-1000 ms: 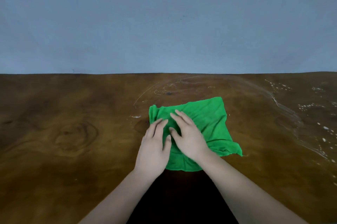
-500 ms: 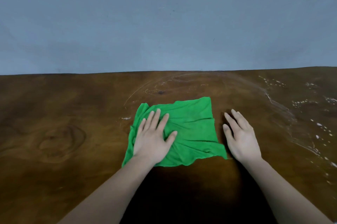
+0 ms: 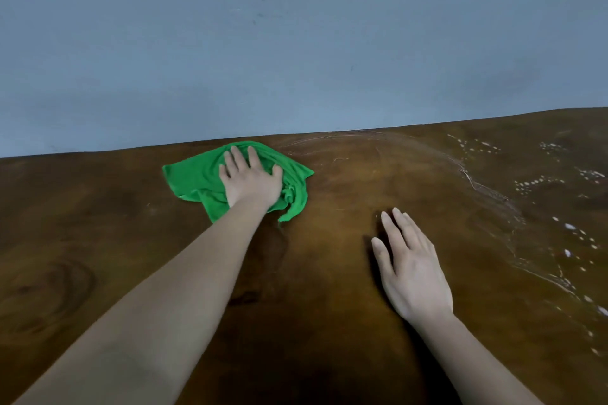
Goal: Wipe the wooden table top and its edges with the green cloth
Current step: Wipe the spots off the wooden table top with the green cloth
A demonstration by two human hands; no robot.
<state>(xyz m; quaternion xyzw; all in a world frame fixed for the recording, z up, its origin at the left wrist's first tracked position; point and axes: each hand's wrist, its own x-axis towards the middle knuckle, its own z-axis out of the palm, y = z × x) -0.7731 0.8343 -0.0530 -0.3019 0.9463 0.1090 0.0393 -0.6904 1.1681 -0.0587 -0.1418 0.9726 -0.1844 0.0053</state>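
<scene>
The green cloth [image 3: 194, 180] lies bunched on the dark wooden table top [image 3: 98, 213], close to its far edge and left of centre. My left hand [image 3: 251, 179] presses flat on the cloth with fingers spread, the arm stretched far forward. My right hand [image 3: 413, 269] rests palm down on the bare wood nearer to me, to the right of the cloth and apart from it, holding nothing.
A plain blue-grey wall [image 3: 296, 42] rises directly behind the table's far edge. White foamy droplets and wet streaks [image 3: 539, 207] cover the right part of the table. A knot in the wood grain [image 3: 56, 286] shows at the near left.
My right hand came off the cloth and settled on the wood to its right. My left hand pushed the cloth away from me to the far edge, bunching it.
</scene>
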